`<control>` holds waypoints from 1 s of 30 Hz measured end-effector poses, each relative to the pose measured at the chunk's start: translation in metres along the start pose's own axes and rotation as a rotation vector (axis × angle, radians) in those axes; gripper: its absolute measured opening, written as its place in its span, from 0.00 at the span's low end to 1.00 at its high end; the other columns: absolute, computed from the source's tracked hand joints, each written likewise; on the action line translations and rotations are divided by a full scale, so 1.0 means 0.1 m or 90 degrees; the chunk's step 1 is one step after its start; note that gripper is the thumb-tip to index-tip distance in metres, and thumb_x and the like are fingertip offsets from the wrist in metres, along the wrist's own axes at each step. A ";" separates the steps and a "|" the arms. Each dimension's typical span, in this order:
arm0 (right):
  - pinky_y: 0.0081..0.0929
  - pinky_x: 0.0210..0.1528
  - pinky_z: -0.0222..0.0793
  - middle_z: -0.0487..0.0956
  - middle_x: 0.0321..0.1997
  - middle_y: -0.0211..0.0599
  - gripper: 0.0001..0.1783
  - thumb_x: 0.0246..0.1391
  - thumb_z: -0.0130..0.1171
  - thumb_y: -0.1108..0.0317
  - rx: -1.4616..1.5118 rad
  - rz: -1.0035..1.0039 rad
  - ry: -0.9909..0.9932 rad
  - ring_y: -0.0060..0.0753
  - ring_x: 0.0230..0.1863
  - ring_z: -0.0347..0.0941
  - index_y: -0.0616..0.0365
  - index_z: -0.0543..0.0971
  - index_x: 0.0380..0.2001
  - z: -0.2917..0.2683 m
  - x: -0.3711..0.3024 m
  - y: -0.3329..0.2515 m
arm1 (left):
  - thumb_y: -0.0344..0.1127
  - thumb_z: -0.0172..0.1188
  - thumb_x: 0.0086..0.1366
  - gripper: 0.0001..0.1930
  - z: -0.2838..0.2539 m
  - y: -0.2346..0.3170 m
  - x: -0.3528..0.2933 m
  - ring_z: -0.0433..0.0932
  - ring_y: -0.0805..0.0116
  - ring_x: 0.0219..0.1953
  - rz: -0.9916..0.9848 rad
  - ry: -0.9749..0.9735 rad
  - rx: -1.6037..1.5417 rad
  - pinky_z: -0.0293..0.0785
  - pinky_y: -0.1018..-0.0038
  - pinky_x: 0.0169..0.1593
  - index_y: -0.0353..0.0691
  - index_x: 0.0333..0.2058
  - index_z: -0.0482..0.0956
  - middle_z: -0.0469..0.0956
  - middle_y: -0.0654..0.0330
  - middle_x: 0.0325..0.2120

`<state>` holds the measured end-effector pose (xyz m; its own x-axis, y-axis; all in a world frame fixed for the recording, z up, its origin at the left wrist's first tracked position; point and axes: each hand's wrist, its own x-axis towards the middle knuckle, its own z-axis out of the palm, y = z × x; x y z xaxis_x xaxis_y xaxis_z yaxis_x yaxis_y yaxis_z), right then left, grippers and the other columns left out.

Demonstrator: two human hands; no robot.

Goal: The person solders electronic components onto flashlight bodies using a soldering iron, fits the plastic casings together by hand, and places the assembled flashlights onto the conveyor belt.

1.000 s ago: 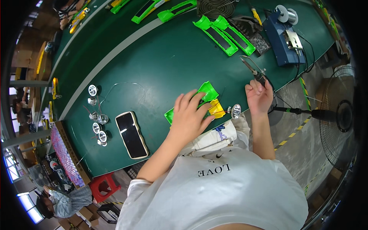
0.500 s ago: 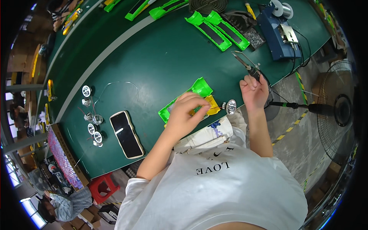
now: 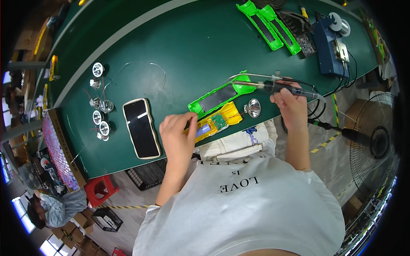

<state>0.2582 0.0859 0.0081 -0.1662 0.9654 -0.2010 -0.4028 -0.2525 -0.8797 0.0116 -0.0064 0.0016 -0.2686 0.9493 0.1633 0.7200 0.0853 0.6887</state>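
My right hand grips a soldering iron, its tip pointing left over the wide end of a green casing half. A thin curved metal tube runs alongside the iron. Closer to me lies a yellow casing half holding a green circuit board and a blue-violet battery cell. Thin red wires lead from the board to a round lamp reflector at its right. My left hand is closed at the left end of the yellow half, covering part of it.
A phone lies left of my left hand, with several lamp reflectors beyond it. Two green casing halves and a blue solder-feed machine stand at the far right. A fan is beside the table.
My left hand has moved from over the circuit board to the casing's left end, uncovering the board. The soldering iron has turned level and its tip now hangs over the green casing.
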 end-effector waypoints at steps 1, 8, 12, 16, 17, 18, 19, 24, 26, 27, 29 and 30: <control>0.15 0.27 0.61 0.71 0.25 0.29 0.10 0.50 0.54 0.72 -0.130 0.010 0.021 0.16 0.22 0.62 0.62 0.72 0.38 0.06 0.00 -0.02 | 0.29 0.60 0.49 0.03 -0.01 -0.04 0.01 0.72 0.64 0.29 0.028 -0.002 0.049 0.62 0.70 0.36 0.39 0.25 0.77 0.75 0.61 0.21; 0.12 0.23 0.61 0.72 0.24 0.27 0.09 0.45 0.58 0.77 -0.258 -0.057 -0.067 0.13 0.23 0.65 0.62 0.73 0.32 0.38 0.06 0.14 | 0.29 0.58 0.50 0.03 0.01 -0.10 0.10 0.71 0.61 0.30 0.066 -0.064 0.064 0.62 0.69 0.37 0.38 0.25 0.77 0.74 0.60 0.22; 0.13 0.26 0.63 0.71 0.26 0.28 0.05 0.44 0.59 0.75 -0.283 0.056 -0.085 0.14 0.24 0.66 0.62 0.74 0.27 0.40 0.09 0.18 | 0.29 0.58 0.49 0.03 0.00 -0.13 0.18 0.71 0.62 0.28 0.030 -0.119 0.045 0.62 0.68 0.38 0.38 0.24 0.77 0.74 0.60 0.20; 0.14 0.29 0.64 0.71 0.24 0.26 0.05 0.44 0.59 0.75 -0.327 0.064 -0.128 0.15 0.26 0.66 0.62 0.74 0.26 0.42 0.09 0.19 | 0.30 0.58 0.49 0.02 -0.01 -0.11 0.22 0.71 0.63 0.27 0.044 -0.126 0.076 0.62 0.68 0.38 0.39 0.22 0.78 0.74 0.62 0.18; 0.14 0.30 0.64 0.72 0.24 0.26 0.05 0.44 0.59 0.75 -0.329 0.058 -0.123 0.16 0.27 0.67 0.62 0.74 0.26 0.42 0.08 0.19 | 0.30 0.58 0.49 0.02 -0.01 -0.10 0.22 0.71 0.63 0.27 0.041 -0.126 0.076 0.62 0.68 0.38 0.39 0.22 0.78 0.74 0.62 0.18; 0.15 0.32 0.64 0.72 0.24 0.25 0.05 0.43 0.59 0.75 -0.331 0.052 -0.118 0.16 0.29 0.67 0.62 0.74 0.26 0.42 0.08 0.20 | 0.30 0.58 0.49 0.02 0.00 -0.10 0.22 0.71 0.63 0.27 0.049 -0.118 0.088 0.62 0.68 0.38 0.39 0.22 0.78 0.74 0.62 0.18; 0.15 0.32 0.64 0.72 0.24 0.25 0.05 0.43 0.59 0.75 -0.331 0.053 -0.119 0.16 0.29 0.67 0.62 0.74 0.26 0.42 0.08 0.20 | 0.30 0.58 0.48 0.02 0.00 -0.09 0.22 0.71 0.63 0.27 0.057 -0.111 0.101 0.63 0.68 0.38 0.39 0.22 0.78 0.74 0.62 0.18; 0.15 0.34 0.65 0.76 0.29 0.28 0.09 0.43 0.60 0.75 -0.349 0.055 -0.101 0.15 0.31 0.69 0.62 0.74 0.30 0.42 0.08 0.21 | 0.29 0.58 0.47 0.02 0.01 -0.04 0.21 0.72 0.63 0.26 0.066 -0.088 0.146 0.63 0.68 0.38 0.39 0.22 0.78 0.74 0.62 0.18; 0.15 0.34 0.66 0.76 0.29 0.28 0.10 0.43 0.60 0.75 -0.352 0.060 -0.100 0.15 0.31 0.69 0.62 0.73 0.32 0.43 0.08 0.20 | 0.29 0.58 0.47 0.02 0.02 -0.02 0.20 0.72 0.63 0.26 0.069 -0.076 0.162 0.63 0.68 0.38 0.39 0.21 0.78 0.74 0.62 0.18; 0.15 0.34 0.66 0.76 0.30 0.28 0.11 0.43 0.60 0.75 -0.355 0.064 -0.099 0.15 0.31 0.69 0.62 0.73 0.33 0.43 0.07 0.20 | 0.29 0.58 0.47 0.01 0.03 -0.01 0.19 0.71 0.64 0.26 0.070 -0.065 0.171 0.63 0.68 0.38 0.39 0.20 0.77 0.74 0.62 0.17; 0.15 0.34 0.66 0.76 0.30 0.29 0.12 0.43 0.60 0.75 -0.362 0.063 -0.099 0.15 0.31 0.69 0.62 0.73 0.33 0.44 0.08 0.20 | 0.29 0.57 0.47 0.02 0.05 0.00 0.19 0.71 0.64 0.26 0.069 -0.054 0.181 0.63 0.69 0.38 0.39 0.19 0.76 0.73 0.62 0.17; 0.14 0.34 0.66 0.76 0.30 0.29 0.12 0.43 0.60 0.74 -0.368 0.062 -0.097 0.15 0.31 0.69 0.62 0.73 0.34 0.44 0.07 0.20 | 0.29 0.58 0.47 0.02 0.05 0.00 0.19 0.71 0.64 0.25 0.067 -0.055 0.190 0.63 0.68 0.37 0.40 0.19 0.77 0.74 0.62 0.17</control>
<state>0.2092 0.0851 0.0081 -0.3217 0.9087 -0.2660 0.1685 -0.2215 -0.9605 0.0095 0.0127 0.0008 -0.1374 0.9786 0.1534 0.8999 0.0586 0.4321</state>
